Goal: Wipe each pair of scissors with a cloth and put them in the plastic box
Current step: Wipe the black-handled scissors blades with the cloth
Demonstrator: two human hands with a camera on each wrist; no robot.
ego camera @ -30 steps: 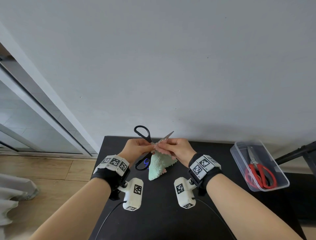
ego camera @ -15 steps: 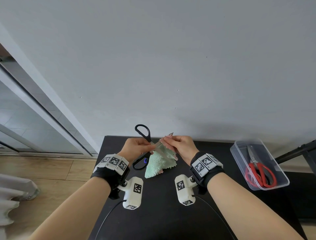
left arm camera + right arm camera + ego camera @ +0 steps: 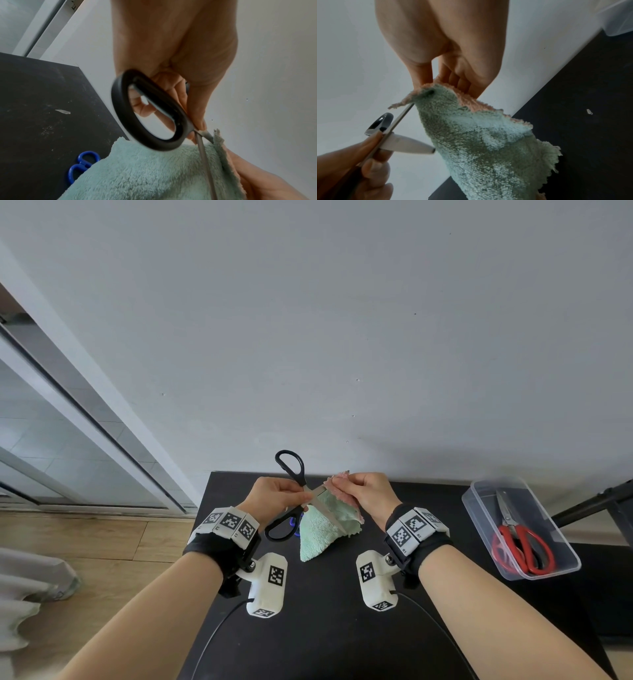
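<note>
One pair of black scissors (image 3: 294, 494), blades spread, is pinched by the left hand (image 3: 274, 494); one blade is pinched through the cloth (image 3: 325, 529) by the right hand (image 3: 368, 491).

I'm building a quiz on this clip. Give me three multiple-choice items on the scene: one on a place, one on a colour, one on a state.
1. Where are the red scissors?
A. in the box
B. on the floor
C. in the left hand

2. What colour are the handles of the scissors lying on the table by the cloth?
A. yellow
B. blue
C. white

3. How are the black scissors' blades?
A. shut
B. snapped off
C. spread open

Key:
1 A, the red scissors lie inside the box.
2 B, blue handles peek out beside the cloth.
3 C, the left hand holds the black scissors with blades apart, and the right hand pinches cloth on one.
</note>
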